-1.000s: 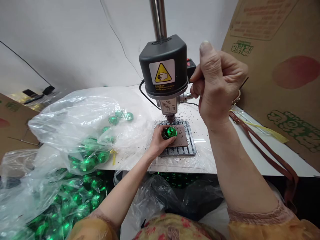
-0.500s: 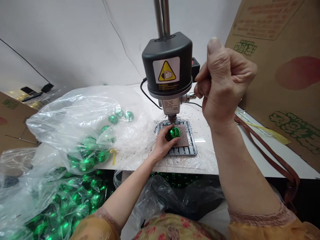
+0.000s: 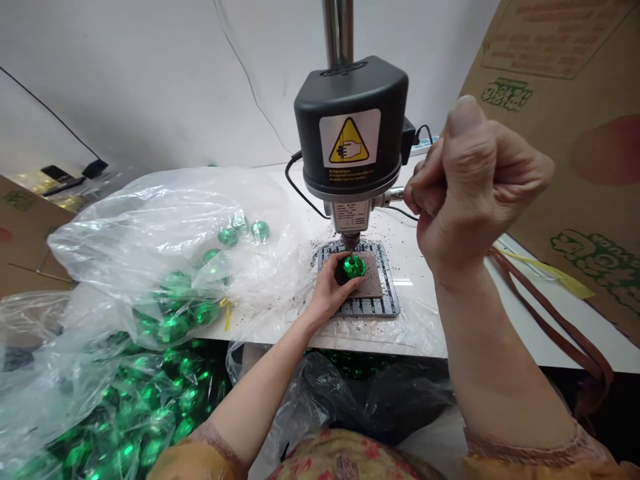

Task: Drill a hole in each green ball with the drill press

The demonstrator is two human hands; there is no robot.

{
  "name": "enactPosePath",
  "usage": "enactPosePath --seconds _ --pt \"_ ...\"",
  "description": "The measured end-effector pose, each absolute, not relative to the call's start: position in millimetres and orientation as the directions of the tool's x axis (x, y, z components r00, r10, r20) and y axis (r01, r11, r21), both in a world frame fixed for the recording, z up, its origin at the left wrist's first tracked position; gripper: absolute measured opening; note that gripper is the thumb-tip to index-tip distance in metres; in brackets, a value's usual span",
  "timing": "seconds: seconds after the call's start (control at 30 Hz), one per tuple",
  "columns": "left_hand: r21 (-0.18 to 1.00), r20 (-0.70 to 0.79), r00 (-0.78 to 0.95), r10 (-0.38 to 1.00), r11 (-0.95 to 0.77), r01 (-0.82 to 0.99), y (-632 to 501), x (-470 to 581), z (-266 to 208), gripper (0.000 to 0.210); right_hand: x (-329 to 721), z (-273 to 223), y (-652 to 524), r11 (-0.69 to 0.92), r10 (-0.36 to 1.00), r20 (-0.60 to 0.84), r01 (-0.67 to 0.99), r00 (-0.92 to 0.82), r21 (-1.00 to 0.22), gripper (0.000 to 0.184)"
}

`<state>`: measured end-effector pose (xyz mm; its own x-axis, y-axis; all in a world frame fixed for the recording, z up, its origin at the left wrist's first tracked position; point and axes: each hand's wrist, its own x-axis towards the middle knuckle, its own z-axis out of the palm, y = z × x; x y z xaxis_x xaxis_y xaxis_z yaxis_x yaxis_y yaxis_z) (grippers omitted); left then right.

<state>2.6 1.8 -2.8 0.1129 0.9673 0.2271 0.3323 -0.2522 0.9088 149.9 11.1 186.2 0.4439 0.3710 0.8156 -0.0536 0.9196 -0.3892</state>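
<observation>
A shiny green ball [image 3: 355, 266] sits on a flat brown board [image 3: 373, 283] over the slotted base [image 3: 387, 307] of a small bench drill press [image 3: 353, 127]. My left hand [image 3: 331, 287] holds the ball from its left side, thumb and fingers curved around it. Just above the ball is the drill chuck [image 3: 351, 240], its bit close to or touching the ball's top. My right hand [image 3: 473, 180] is closed at the feed lever [image 3: 396, 194] on the machine's right side; most of the lever is hidden inside the fist.
Dark shavings lie scattered around the base. To the left, a clear plastic bag [image 3: 150, 220] holds several green balls, and many more lie in plastic [image 3: 135, 407] below the table edge. A cardboard box [image 3: 565, 147] stands at right, near a brown strap [image 3: 540, 313].
My view has shifted slightly, so the drill press appears a little further right and larger. My right fist sits slightly lower and further right; my left hand still holds the ball.
</observation>
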Motion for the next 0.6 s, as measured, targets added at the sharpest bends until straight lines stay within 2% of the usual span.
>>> enactPosePath --seconds 0.07,0.2,0.6 --pt "0.909 0.232 0.123 0.965 -0.260 0.327 1.5 2.2 -2.5 0.056 149.6 180.9 8.5 0.920 0.371 0.808 -0.058 0.458 -0.389 0.042" --pt "0.903 0.246 0.126 0.961 -0.275 0.330 0.8 2.7 -1.3 0.054 150.6 169.0 1.6 0.891 0.375 0.788 0.046 0.488 -0.453 0.041" --pt "0.917 0.221 0.125 0.967 -0.250 0.311 -1.0 3.3 -0.4 0.053 155.2 157.8 -9.7 0.825 0.439 0.751 0.111 0.492 -0.555 0.037"
